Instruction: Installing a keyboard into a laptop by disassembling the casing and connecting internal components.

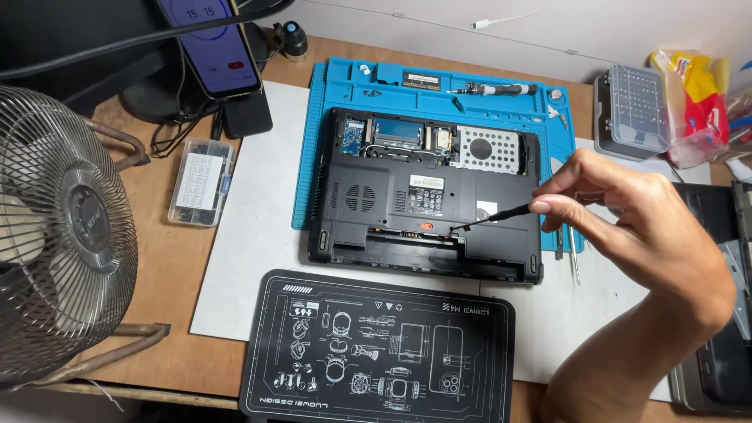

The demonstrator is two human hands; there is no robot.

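Brown wooden desk under a white sheet, with an upturned black laptop as the centre of everything.

Laptop: bottom side up, half on a blue work mat, half on the white sheet. Rear covers off, so circuit boards and a perforated silver drive cage exposed along the far edge; battery bay open along the near edge.

Right hand: in from the laptop's right side, thumb and forefinger pinched tight round a slim black screwdriver. Tool held low and slanted, tip down on the laptop's base just beside the open battery bay, probably seated in a screw there; screw itself too small to make out. Pinch grip near the top of the handle, seemingly for turning the tool between the fingertips.

Left hand: out of view, so nothing to tell of its fingers.

Beyond the laptop, in the blue mat's tray slots: a second, silver-and-black driver and a few small loose parts, kept from rolling off. Right of the laptop, beside the hand: metal tweezers on the white sheet. Further right and back: a grey bit case and a red-and-yellow packet.

Left of the laptop: a clear compartment box, a phone propped upright on a stand with its screen lit, and a metal fan at the desk edge. Nearer than the laptop: a black mat with white line drawings, nothing on it.
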